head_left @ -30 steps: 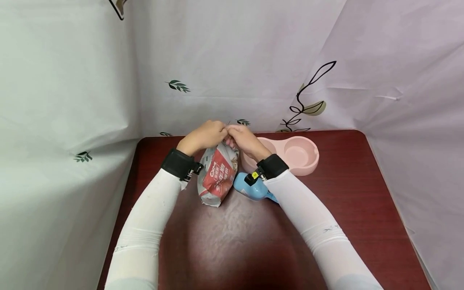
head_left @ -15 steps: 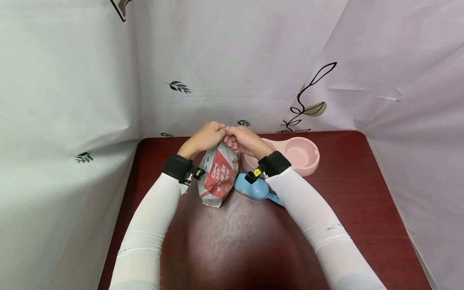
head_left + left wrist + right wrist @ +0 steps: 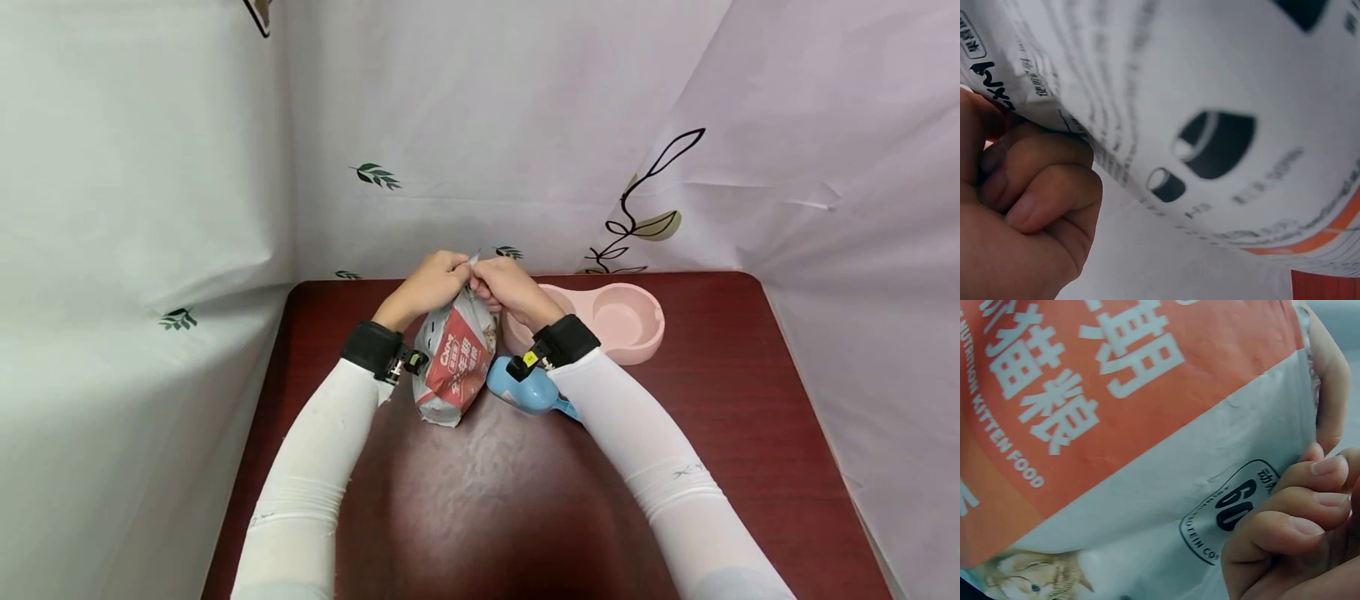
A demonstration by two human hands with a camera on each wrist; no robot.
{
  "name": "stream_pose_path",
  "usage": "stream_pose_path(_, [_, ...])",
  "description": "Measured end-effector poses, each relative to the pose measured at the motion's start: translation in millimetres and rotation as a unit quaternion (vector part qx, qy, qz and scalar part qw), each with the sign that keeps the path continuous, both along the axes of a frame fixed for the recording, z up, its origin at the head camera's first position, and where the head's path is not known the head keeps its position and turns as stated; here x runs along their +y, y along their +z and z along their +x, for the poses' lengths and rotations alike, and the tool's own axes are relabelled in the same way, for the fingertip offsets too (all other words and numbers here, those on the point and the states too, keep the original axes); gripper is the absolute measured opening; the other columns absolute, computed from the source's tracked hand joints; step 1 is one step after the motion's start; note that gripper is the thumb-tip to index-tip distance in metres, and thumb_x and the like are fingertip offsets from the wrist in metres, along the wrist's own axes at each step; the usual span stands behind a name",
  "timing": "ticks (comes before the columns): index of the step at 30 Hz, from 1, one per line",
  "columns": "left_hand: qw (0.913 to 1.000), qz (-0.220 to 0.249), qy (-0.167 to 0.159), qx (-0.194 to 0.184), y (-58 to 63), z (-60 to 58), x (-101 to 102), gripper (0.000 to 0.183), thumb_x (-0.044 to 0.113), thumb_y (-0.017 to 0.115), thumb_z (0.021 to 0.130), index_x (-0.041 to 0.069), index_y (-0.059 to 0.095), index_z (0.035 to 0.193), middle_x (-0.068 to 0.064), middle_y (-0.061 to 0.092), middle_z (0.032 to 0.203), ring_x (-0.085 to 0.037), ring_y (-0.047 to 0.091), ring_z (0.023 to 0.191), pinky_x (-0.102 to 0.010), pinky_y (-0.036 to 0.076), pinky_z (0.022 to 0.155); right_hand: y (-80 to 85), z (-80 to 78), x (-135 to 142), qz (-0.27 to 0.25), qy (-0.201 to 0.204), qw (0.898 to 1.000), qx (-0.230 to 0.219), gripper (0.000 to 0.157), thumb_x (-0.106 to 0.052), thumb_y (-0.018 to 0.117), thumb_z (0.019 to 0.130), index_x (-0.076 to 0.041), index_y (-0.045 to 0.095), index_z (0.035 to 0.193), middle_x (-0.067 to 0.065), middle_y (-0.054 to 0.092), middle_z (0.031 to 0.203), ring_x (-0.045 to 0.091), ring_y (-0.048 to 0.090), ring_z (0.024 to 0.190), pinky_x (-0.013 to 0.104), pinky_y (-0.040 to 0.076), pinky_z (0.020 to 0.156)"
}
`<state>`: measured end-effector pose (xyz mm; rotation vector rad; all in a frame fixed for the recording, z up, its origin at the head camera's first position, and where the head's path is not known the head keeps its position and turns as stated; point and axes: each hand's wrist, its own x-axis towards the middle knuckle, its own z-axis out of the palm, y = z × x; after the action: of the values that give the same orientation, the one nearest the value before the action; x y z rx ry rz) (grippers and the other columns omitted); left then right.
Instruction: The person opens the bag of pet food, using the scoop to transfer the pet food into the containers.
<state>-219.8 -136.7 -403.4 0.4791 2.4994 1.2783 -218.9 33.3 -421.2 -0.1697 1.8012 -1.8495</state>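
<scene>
- Equally near, our left hand (image 3: 435, 279) and right hand (image 3: 513, 289) pinch the bag (image 3: 453, 358) by its top.
- Its long axis runs nearward from the desk's (image 3: 727, 367) far edge.

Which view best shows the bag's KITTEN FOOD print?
Right wrist: the KITTEN FOOD print is close and readable. Head shows the bag, that print unreadably small. Left wrist shows only another side of it.

Leaf-printed cloth (image 3: 495, 108) behind reddish table (image 3: 735, 417)
</scene>
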Motion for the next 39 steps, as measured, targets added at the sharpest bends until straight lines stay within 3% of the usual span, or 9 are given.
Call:
stream_pose_path(8, [0.9976, 0.065, 0.016, -0.014, -8.1, -0.8, 1, 0.038, 0.015, 0.041, 0.108, 0.008, 0.053, 0.072, 0.000, 0.040, 0.065, -0.015, 0.041, 0.059, -0.026, 0.034, 0.058, -16.8, 3.8, -4, -0.050, -0.054, 0.997, 0.016, 0.032, -0.008, 0.040, 0.100, -0.006, 0.052, 0.071, -0.005, 0.038, 0.053, 0.006, 0.026, 0.043, 0.025, 0.021, 0.047])
stream_pose_path(14, [0.9947, 0.099, 0.022, -0.019, -13.9, 1.3, 3, 0.040, 0.017, 0.041, 0.110, 0.008, 0.050, 0.073, 0.001, 0.039, 0.064, -0.013, 0.042, 0.058, -0.025, 0.035, 0.058, -22.7, 9.7, -7, -0.080, -0.080, 0.993, 0.036, 0.032, -0.008, 0.039, 0.102, -0.006, 0.051, 0.072, -0.004, 0.039, 0.055, 0.007, 0.028, 0.045, 0.027, 0.021, 0.049])
stream_pose_path(20, [0.9929, 0.115, 0.024, -0.019, -16.8, 2.8, 2, 0.040, 0.016, 0.041, 0.111, 0.007, 0.047, 0.072, 0.003, 0.035, 0.063, -0.011, 0.038, 0.057, -0.024, 0.033, 0.058, -24.4, 10.1, -10, -0.113, -0.089, 0.989, 0.037, 0.033, -0.002, 0.038, 0.100, -0.005, 0.048, 0.069, -0.004, 0.039, 0.054, 0.005, 0.029, 0.045, 0.021, 0.022, 0.046])
stream_pose_path(39, [0.9874, 0.146, 0.030, -0.051, -21.9, 5.5, -1, 0.036, 0.016, 0.038, 0.112, -0.001, 0.055, 0.085, 0.000, 0.045, 0.068, -0.011, 0.048, 0.061, -0.023, 0.039, 0.060, -34.7, 8.3, -11, -0.151, -0.075, 0.985, 0.028, 0.031, -0.001, 0.037, 0.099, -0.006, 0.045, 0.070, -0.002, 0.041, 0.058, 0.007, 0.033, 0.049, 0.021, 0.025, 0.049])
